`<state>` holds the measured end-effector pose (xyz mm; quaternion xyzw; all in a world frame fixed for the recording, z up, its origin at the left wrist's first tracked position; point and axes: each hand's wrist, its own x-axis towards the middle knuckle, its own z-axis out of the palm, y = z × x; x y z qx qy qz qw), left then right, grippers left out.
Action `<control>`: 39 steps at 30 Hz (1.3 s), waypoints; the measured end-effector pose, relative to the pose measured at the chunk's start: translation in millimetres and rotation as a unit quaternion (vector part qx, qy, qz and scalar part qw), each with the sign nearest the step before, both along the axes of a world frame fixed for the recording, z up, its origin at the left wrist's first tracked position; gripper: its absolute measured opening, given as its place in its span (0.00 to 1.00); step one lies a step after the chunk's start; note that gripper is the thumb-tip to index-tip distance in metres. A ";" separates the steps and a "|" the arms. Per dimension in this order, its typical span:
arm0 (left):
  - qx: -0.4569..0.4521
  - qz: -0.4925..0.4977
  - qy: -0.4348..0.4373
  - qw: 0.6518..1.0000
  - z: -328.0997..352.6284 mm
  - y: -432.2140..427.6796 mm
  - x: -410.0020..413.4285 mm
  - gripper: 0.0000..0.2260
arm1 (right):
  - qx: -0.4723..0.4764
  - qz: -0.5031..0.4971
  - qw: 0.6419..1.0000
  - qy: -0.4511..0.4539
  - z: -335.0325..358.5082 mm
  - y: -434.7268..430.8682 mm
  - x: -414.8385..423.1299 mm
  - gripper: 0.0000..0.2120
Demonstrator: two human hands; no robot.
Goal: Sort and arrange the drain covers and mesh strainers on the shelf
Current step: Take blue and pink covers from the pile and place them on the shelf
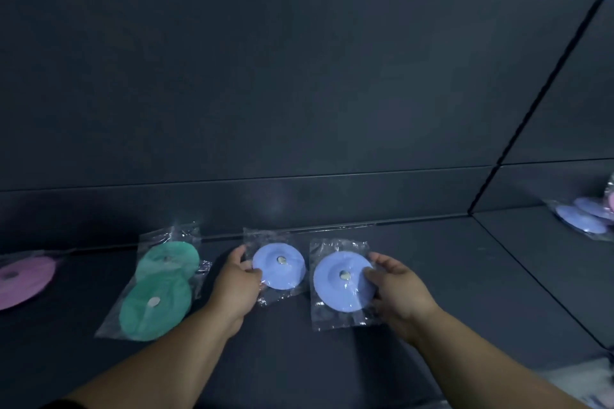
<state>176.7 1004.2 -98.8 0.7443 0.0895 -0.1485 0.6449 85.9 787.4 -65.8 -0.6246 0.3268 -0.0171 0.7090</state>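
Fingers of the left hand (237,287) pinch one bagged blue cover (278,266); the right hand (397,289) grips another (344,280) beside it on the shelf (432,262). Left of them lie two green covers (159,292), then one pink (25,280). Far right, a blue pile (584,219) seems unsorted; sorting looks roughly halfway. No mesh strainers show.

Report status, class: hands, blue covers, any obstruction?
Left hand grips smaller blue cover. Right hand grips larger blue cover. Green covers left, apart. Nothing blocking.
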 end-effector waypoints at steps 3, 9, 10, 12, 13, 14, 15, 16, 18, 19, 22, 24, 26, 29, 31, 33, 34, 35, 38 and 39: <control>0.144 -0.032 -0.090 0.985 -0.7 -0.2 2.2 0.31 | -0.054 -0.001 0.998 -0.017 3.1 -5.1 28.9 0.20; 0.327 -0.203 -0.333 0.861 -15.5 6.3 -8.2 0.20 | -0.362 0.131 0.923 0.018 -5.7 3.2 48.5 0.38; 0.344 -0.230 -0.334 0.847 -22.5 8.5 -6.3 0.21 | -0.417 0.169 0.893 0.021 -9.4 6.2 47.3 0.40; 0.365 -0.255 -0.333 0.831 -25.3 8.3 -3.5 0.21 | -0.502 0.240 0.831 0.017 -18.3 11.0 44.2 0.36; 0.368 -0.260 -0.333 0.828 -23.4 7.7 -2.7 0.20 | -0.526 0.261 0.809 0.017 -22.3 12.3 42.8 0.32; 0.365 -0.256 -0.344 0.827 -22.3 6.9 -2.2 0.20 | -0.539 0.269 0.798 0.020 -26.6 11.8 42.5 0.29; 0.358 -0.250 -0.359 0.825 -23.3 5.8 -1.1 0.19 | -0.549 0.266 0.792 0.024 -29.0 10.1 42.6 0.27; 0.353 -0.246 -0.375 0.821 -24.6 4.6 0.3 0.17 | -0.556 0.259 0.789 0.031 -30.9 6.7 43.3 0.26; 0.353 -0.244 -0.389 0.816 -25.8 2.4 2.9 0.19 | -0.559 0.248 0.790 0.038 -31.8 0.0 45.2 0.24; 0.354 -0.244 -0.391 0.814 -27.5 0.4 4.1 0.20 | -0.556 0.246 0.793 0.039 -31.7 -3.6 45.3 0.23; 0.381 -0.241 -0.363 0.815 -24.9 -8.5 2.3 0.19 | -0.549 0.234 0.802 0.029 -29.6 -9.9 38.0 0.26; 0.401 -0.241 -0.349 0.812 -18.7 -16.0 -4.0 0.19 | -0.548 0.217 0.808 0.022 -27.4 -12.9 26.5 0.28; 0.413 -0.254 -0.348 0.802 -13.8 -24.7 -14.3 0.20 | -0.549 0.210 0.809 0.023 -25.3 -19.4 11.2 0.27; 0.413 -0.282 -0.358 0.788 -5.8 -46.1 -39.3 0.21 | -0.559 0.200 0.804 0.035 -20.4 -40.9 -19.4 0.26; 0.402 -0.309 -0.347 0.789 3.3 -69.9 -61.5 0.23 | -0.571 0.188 0.798 0.045 -14.6 -61.7 -46.5 0.26; 0.393 -0.335 -0.354 0.779 8.1 -98.6 -84.2 0.23 | -0.578 0.171 0.796 0.054 -6.7 -86.9 -80.8 0.25; 0.391 -0.348 -0.359 0.773 11.0 -114.8 -97.6 0.23 | -0.578 0.163 0.797 0.059 -3.2 -101.6 -101.0 0.25; 0.386 -0.361 -0.363 0.768 14.2 -132.1 -112.5 0.23 | -0.581 0.153 0.796 0.065 -0.4 -117.7 -123.1 0.24; 0.358 -0.415 -0.367 0.752 24.3 -193.2 -166.6 0.23 | -0.597 0.115 0.789 0.087 6.4 -171.8 -200.2 0.22; 0.351 -0.433 -0.370 0.743 26.8 -215.3 -185.8 0.23 | -0.594 0.107 0.790 0.102 8.4 -190.8 -228.9 0.22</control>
